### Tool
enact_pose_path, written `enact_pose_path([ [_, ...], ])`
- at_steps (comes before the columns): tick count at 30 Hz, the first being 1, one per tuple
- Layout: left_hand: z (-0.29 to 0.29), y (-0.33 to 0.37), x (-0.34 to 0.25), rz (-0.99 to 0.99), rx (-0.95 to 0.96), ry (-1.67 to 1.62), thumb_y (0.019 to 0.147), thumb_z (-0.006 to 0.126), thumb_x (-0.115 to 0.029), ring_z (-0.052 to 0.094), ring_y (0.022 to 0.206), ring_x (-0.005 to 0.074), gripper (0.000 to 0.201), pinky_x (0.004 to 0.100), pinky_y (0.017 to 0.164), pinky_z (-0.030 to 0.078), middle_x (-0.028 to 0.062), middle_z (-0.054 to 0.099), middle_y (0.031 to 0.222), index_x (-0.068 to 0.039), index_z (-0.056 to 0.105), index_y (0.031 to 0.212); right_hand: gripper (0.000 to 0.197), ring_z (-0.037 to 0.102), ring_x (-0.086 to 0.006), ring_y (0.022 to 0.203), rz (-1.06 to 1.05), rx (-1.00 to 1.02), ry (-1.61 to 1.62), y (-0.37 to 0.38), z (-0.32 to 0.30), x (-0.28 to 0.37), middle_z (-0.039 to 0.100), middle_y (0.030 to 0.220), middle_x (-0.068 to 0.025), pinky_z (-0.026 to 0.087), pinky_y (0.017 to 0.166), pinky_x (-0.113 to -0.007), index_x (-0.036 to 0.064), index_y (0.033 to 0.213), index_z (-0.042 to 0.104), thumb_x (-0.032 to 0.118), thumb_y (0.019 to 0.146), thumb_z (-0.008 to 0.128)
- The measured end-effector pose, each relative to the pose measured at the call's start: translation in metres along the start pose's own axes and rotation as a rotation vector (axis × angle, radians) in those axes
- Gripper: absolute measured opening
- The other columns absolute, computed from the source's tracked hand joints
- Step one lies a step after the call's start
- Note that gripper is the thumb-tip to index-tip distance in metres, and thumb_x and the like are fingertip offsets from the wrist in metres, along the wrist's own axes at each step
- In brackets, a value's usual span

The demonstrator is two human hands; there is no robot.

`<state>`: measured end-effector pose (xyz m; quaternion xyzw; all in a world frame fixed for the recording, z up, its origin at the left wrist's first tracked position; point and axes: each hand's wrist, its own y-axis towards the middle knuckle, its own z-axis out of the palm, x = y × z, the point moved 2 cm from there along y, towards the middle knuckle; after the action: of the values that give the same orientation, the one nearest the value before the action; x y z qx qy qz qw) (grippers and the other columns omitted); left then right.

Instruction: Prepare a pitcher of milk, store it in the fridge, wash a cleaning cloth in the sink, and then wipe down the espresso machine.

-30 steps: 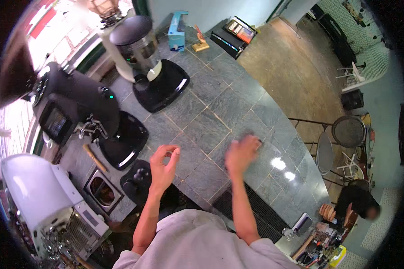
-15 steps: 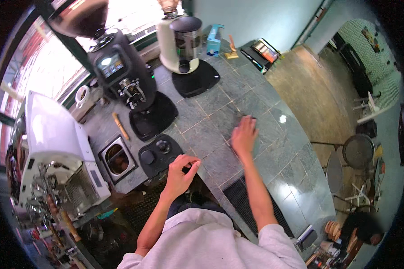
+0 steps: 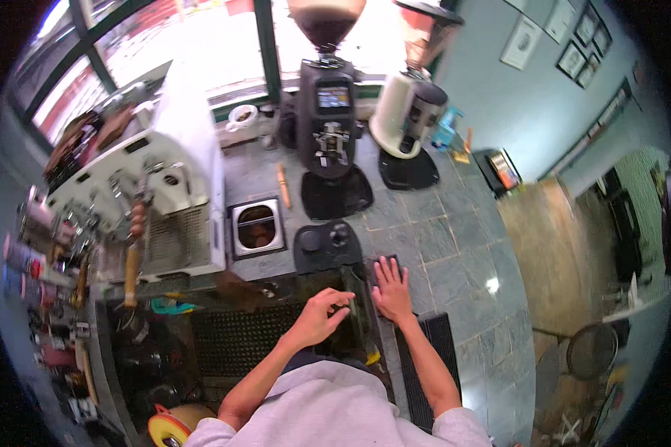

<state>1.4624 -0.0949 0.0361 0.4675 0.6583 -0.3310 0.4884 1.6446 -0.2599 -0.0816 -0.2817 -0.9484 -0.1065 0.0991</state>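
Note:
My right hand lies flat with fingers spread on the near edge of the grey tiled counter. Beneath its fingers shows a dark flat piece that looks like a cloth, mostly covered by the hand. My left hand hovers in front of the counter, loosely curled, with a gap between thumb and fingertips and nothing visible in it. Closest ahead of both hands is a black tamping mat bearing a round dark puck-shaped tool and a shiny-topped tamper.
A white espresso machine stands left, its wooden-handled portafilter jutting out. A steel knock box and a wooden-handled brush lie beside it. Behind are a black grinder and a white grinder. A ribbed black mat lies right.
My view has turned left. The right hand has drawn back from the middle of the counter to its near edge, the dark piece moving with it. My left hand stays raised and loosely curled.

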Motion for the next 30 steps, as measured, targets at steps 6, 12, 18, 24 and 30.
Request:
enact_pose_path([
  [6,-0.055,-0.123,-0.007,-0.021,-0.239,0.070,0.093,0.071,-0.009,0.068,0.088,0.0204,0.020,0.0349,0.080,0.056,0.0111,0.069,0.096,-0.003,0.072,0.112,0.035,0.050,-0.0340,0.134,0.146,-0.493,0.411,0.008,-0.012,0.109,0.058,0.137,-0.0185,0.035,0.114,-0.051,0.0024,0.130,0.062,0.024,0.103,0.059],
  [12,-0.088,-0.308,0.019,-0.131,-0.685,0.022,0.091,0.077,-0.018,0.066,0.073,0.0153,0.017,0.0321,0.069,0.053,0.0061,0.068,0.078,-0.002,0.074,0.093,0.014,0.062,-0.0087,0.075,0.130,-0.042,1.355,-0.062,0.035,0.316,0.069,0.083,-0.0025,0.051,0.072,-0.027,0.0019,0.095,0.065,0.015,0.100,0.067],
  [18,-0.073,-0.480,0.072,-0.478,-1.020,-0.088,0.095,0.074,-0.032,0.054,0.054,0.0067,0.040,0.0291,0.051,0.042,0.0041,0.061,0.057,-0.001,0.067,0.072,0.021,0.060,-0.0102,0.067,0.092,0.319,1.419,-0.181,0.123,0.411,0.066,0.075,-0.0038,0.049,0.062,-0.026,0.0032,0.092,0.063,0.022,0.101,0.068],
  [24,-0.057,-0.552,0.112,-0.638,-0.987,-0.336,0.104,0.053,-0.053,0.056,0.051,0.0103,0.065,0.0286,0.052,0.043,0.0033,0.060,0.055,-0.001,0.068,0.068,0.034,0.055,-0.0119,0.058,0.456,0.402,1.547,-0.172,0.206,0.378,0.063,0.070,-0.0051,0.043,0.049,-0.031,0.0057,0.087,0.060,0.035,0.104,0.061],
  [30,-0.065,-0.533,0.113,-0.571,-0.878,-0.238,0.104,0.055,-0.049,0.060,0.062,0.0103,0.055,0.0288,0.060,0.047,0.0033,0.065,0.064,-0.001,0.074,0.086,0.031,0.059,-0.0192,0.071,0.780,0.266,1.466,-0.030,0.247,0.286,0.064,0.103,-0.0084,0.047,0.051,-0.031,0.0052,0.119,0.058,0.028,0.100,0.066],
])
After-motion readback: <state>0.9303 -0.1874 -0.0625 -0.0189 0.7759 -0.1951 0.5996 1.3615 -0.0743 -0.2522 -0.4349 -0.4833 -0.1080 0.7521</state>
